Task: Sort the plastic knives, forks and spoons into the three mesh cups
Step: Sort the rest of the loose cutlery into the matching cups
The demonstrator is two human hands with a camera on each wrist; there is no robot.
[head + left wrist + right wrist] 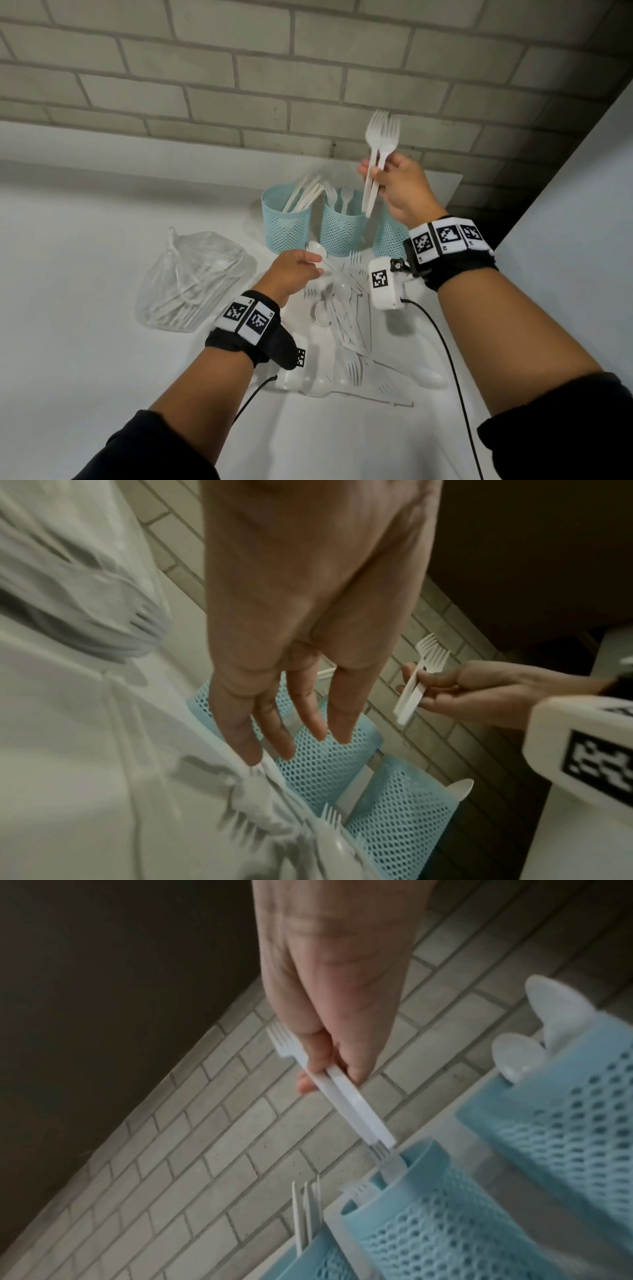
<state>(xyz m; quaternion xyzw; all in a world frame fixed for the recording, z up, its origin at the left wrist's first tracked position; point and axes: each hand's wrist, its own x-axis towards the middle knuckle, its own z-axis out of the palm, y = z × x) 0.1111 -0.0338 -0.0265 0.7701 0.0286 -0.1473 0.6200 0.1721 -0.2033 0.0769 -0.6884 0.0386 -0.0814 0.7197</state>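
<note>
Three teal mesh cups stand in a row by the wall: the left cup (286, 222) holds knives, the middle cup (342, 233) forks, the right cup (388, 240) spoons (520, 1056). My right hand (376, 174) pinches two white forks (382, 137) by their handles, tines up, with the handle ends just above the middle cup (428, 1218). My left hand (310, 269) reaches with straight fingers (308, 723) onto the loose pile of white cutlery (346, 308) in front of the cups. Its fingertips touch the pile beside a spoon (317, 251).
A clear plastic bag (191, 281) with more cutlery lies left of the pile. The brick wall (239, 85) runs right behind the cups and a white panel (565, 205) closes the right side. Black cables (445, 342) trail from both wrist cameras across the white table (85, 342).
</note>
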